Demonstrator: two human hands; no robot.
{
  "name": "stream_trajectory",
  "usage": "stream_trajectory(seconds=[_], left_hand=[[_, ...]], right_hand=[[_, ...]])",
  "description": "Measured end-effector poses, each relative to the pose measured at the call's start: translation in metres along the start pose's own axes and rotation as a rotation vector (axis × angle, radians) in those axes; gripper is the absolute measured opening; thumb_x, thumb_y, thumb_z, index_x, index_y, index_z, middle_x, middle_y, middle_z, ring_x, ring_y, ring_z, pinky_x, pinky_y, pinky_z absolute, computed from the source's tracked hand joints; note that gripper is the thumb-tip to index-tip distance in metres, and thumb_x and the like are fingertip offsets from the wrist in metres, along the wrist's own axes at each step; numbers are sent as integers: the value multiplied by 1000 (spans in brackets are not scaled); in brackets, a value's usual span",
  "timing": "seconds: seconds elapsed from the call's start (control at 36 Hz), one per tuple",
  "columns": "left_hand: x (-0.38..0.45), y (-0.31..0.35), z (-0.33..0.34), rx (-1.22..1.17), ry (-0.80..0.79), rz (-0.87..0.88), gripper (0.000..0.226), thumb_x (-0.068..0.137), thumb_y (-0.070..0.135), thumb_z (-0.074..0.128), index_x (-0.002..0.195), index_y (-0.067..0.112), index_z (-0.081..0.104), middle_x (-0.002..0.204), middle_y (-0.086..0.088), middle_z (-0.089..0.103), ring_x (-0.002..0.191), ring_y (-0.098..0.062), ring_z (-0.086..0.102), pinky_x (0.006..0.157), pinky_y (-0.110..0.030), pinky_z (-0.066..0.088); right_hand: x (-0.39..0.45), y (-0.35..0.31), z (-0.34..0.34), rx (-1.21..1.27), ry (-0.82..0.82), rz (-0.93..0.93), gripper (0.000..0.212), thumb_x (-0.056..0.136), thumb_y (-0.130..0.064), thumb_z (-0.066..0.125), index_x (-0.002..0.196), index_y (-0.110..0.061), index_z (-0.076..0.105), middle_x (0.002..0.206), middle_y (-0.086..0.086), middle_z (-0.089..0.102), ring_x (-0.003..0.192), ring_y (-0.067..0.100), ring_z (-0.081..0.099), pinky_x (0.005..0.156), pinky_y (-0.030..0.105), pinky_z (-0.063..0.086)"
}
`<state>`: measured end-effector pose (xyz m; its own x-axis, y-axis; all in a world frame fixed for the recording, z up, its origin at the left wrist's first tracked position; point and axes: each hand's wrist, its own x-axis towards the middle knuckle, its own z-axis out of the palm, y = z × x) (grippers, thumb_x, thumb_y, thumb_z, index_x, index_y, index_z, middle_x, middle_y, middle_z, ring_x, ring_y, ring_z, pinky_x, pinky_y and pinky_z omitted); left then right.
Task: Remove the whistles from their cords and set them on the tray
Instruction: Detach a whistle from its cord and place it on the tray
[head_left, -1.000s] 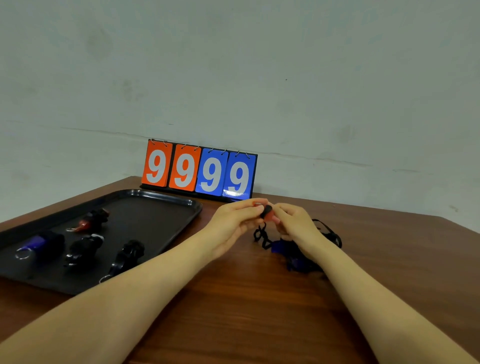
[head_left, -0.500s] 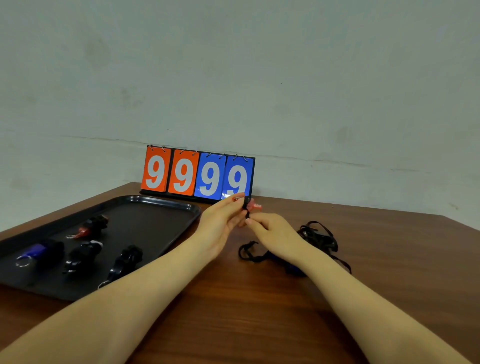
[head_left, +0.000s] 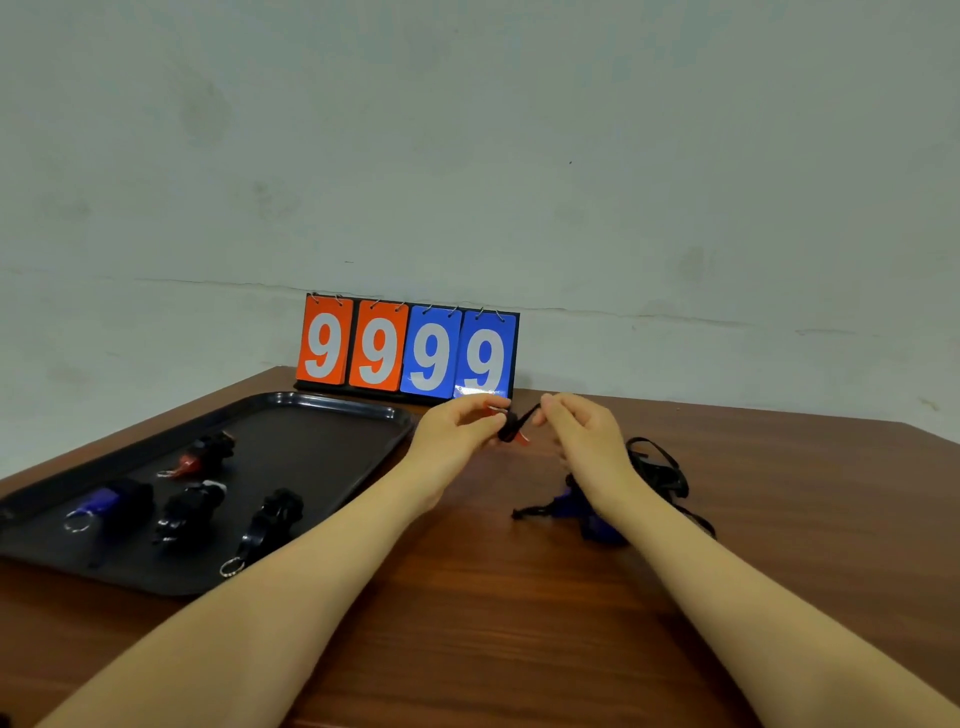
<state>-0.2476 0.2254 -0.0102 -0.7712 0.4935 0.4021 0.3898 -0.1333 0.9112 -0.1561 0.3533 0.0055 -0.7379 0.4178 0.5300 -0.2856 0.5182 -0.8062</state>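
Note:
My left hand pinches a small red and black whistle just above the table, right of the tray. My right hand pinches the black cord that runs from that whistle. A heap of black cords lies behind my right wrist, and a blue whistle on a cord lies under my right forearm. The black tray at the left holds several whistles: a red one, a blue one and two black ones.
A flip scoreboard reading 9999 stands at the table's back edge against the wall. The brown wooden table stretches in front of my arms and to the right of the cords.
Both hands rose and moved toward the scoreboard. They drew apart, so the cord now stretches between the whistle and my right hand.

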Motion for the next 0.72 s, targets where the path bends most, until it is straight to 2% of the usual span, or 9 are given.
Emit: stream_trajectory(seconds=[0.06,0.14,0.22,0.33,0.42,0.56,0.67,0.72], left_hand=[[-2,3,2,-8,-75,0,22,94,11,58,112,17,67,113,-6,67,103,-17,67,87,-27,56],[-4,8,3,-87,-175,-30,24,94,10,57,116,13,65,113,-10,69,104,-21,68,94,-35,54],[-7,14,4,-212,-252,-71,26,95,8,54,119,7,62,115,-13,68,104,-24,68,93,-33,54],[-10,18,4,-433,-305,-132,23,96,6,52,114,8,64,111,-12,70,105,-23,68,83,-27,56],[-10,19,4,-547,-309,-155,22,95,4,51,112,6,65,105,-9,73,102,-20,69,80,-25,56],[-8,17,7,-706,-246,-194,23,94,3,52,115,3,62,107,-13,72,102,-22,69,83,-28,57],[-5,14,8,-788,-168,-192,24,94,3,52,117,1,61,110,-15,70,101,-21,68,79,-26,58],[-3,12,7,-800,-119,-191,26,94,2,53,119,1,60,113,-17,69,103,-23,68,79,-26,58]], right_hand=[[2,2,-4,29,35,50,32,100,-21,46,78,-4,61,44,-19,50,47,-3,46,53,15,31],[5,6,-9,67,58,111,33,100,-24,47,72,-12,59,43,-12,41,44,3,34,48,18,29],[5,6,-11,79,13,130,34,100,-25,47,70,-12,58,45,-10,36,42,5,30,43,18,27],[4,7,-10,110,-91,146,36,99,-28,48,68,-13,56,50,-8,37,46,9,30,44,21,26],[5,6,-9,169,-157,206,30,99,-30,50,81,-7,56,52,-6,36,46,9,29,43,21,25],[7,7,-6,166,-209,251,35,100,-29,46,69,-12,50,52,-5,32,44,9,24,42,20,22],[7,10,-1,-40,-252,188,43,101,-41,38,69,-16,51,49,-9,37,43,7,30,46,20,29],[7,11,2,-169,-263,115,45,102,-40,34,67,-17,50,49,-10,40,43,4,34,51,21,31]])
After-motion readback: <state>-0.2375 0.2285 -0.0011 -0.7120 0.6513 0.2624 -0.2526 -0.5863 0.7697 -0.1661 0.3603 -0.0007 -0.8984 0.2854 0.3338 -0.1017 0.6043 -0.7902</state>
